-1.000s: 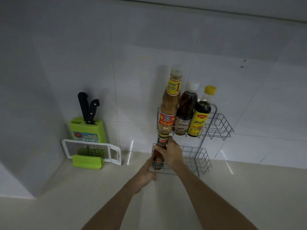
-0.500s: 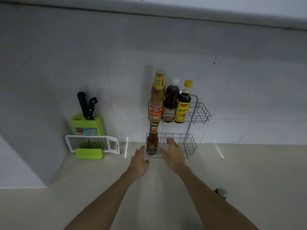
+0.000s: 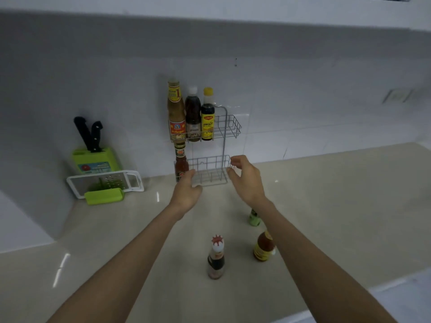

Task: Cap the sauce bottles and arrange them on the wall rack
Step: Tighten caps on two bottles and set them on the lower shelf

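Bottles stand loose on the counter nearest the camera: a dark sauce bottle with a red-and-white cap, an orange sauce bottle and a small green bottle, both partly hidden under the right forearm. A careless drop of that arm could topple them. Further off, left hand and right hand hover with fingers apart, empty. Beyond, the wire rack holds three tall bottles above and a red chili sauce bottle below.
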The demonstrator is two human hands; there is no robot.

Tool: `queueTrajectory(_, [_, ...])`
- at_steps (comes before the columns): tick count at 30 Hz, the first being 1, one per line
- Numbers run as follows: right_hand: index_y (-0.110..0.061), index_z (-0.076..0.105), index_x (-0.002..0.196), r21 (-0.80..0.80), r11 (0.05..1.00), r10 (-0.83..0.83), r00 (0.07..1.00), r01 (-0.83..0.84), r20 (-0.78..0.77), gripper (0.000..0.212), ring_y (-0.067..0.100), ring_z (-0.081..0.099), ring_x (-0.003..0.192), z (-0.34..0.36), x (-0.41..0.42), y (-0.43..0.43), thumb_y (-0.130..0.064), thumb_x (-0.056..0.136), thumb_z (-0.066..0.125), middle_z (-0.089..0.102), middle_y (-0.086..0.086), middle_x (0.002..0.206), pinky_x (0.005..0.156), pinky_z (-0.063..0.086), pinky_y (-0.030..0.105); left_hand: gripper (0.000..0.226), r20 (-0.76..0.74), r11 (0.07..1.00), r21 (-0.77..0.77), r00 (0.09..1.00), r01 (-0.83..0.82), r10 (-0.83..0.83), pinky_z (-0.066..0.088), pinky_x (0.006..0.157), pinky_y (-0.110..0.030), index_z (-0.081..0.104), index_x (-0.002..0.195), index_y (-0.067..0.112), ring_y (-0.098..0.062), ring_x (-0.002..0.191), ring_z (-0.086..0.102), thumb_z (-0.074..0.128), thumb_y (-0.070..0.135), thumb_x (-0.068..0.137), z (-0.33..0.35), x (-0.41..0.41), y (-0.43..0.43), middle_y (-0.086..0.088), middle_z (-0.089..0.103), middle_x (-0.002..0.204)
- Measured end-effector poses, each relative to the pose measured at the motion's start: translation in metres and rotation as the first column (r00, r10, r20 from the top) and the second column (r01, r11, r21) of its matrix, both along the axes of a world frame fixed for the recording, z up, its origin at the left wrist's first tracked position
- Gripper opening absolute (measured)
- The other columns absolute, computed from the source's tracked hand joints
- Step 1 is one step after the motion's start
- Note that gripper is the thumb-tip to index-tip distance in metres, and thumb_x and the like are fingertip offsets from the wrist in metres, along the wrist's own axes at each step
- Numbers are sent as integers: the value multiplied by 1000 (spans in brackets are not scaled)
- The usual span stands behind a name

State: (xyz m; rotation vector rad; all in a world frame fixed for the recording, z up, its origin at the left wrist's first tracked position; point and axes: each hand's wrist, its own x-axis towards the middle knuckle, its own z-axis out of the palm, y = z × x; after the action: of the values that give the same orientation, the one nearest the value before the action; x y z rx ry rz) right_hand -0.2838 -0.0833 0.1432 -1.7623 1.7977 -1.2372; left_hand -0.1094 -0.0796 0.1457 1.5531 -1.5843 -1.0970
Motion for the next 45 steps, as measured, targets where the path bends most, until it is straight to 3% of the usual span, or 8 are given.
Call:
queueTrajectory(4, [-11,57,118,-13,1000,16,1000,-15,11,25,15,60,106,6,-30,33,-16,93,57,66,6,114,92,49,27,51,4,999,-36,1000,30,-30,32,92,-19,41,140,17,-17,123,45,47,5,91,4,-19,23,-3,44,144])
queueTrajectory(12, [-13,66,105,65,984,172,977,-165,-129,17,13,63,98,-25,-77,87,-10,91,57,71,1,104,87,51,25,44,56,989,-147,998,-9,18,26,102,-18,48,136,18,-16,133,41,45,7,93,-8,-42,72,1,47,143])
queueTrajectory(18, [-11,65,106,129,909,417,880,-397,-227,19,16,63,98,-39,-64,106,-8,90,57,70,4,105,89,50,33,38,-61,976,-65,977,-208,204,33,106,-26,50,130,6,-24,126,49,33,-2,97,-49,-40,106,-12,56,134])
queueTrajectory(21, [-13,62,112,201,847,530,804,-492,-269,23,20,62,102,-43,-48,112,-15,90,57,69,5,110,89,50,36,54,-95,986,31,982,-164,166,32,112,-37,41,135,-2,-31,130,44,31,-22,86,-78,-30,121,-18,50,135])
queueTrajectory(25, [-16,56,125,282,786,618,725,-551,-305,34,23,59,104,-46,-19,120,-25,92,58,64,8,117,87,49,37,67,-22,981,166,994,-102,107,32,111,-34,39,138,12,-22,133,40,41,-17,78,-106,-23,142,-10,46,140])
queueTrajectory(30, [-10,62,117,280,821,570,735,-497,-367,35,27,57,101,-49,0,117,-30,88,65,62,12,110,81,49,37,45,-105,976,218,994,-11,35,44,100,-33,51,124,22,-19,117,54,64,11,82,-121,-41,147,0,60,123])
queueTrajectory(34, [-8,63,117,300,806,592,717,-511,-369,32,28,57,103,-49,2,108,-18,86,67,61,12,113,84,46,34,37,-134,986,156,988,-51,72,44,81,-16,52,122,24,-9,105,57,62,18,87,-126,-49,142,7,63,111])
queueTrajectory(45, [-13,64,110,418,541,839,432,-730,-331,28,9,57,95,14,-10,87,-3,83,66,65,0,106,83,47,23,9,-266,989,21,954,146,-135,45,76,-24,56,91,16,-5,75,56,64,14,87,-107,-30,135,5,59,81])
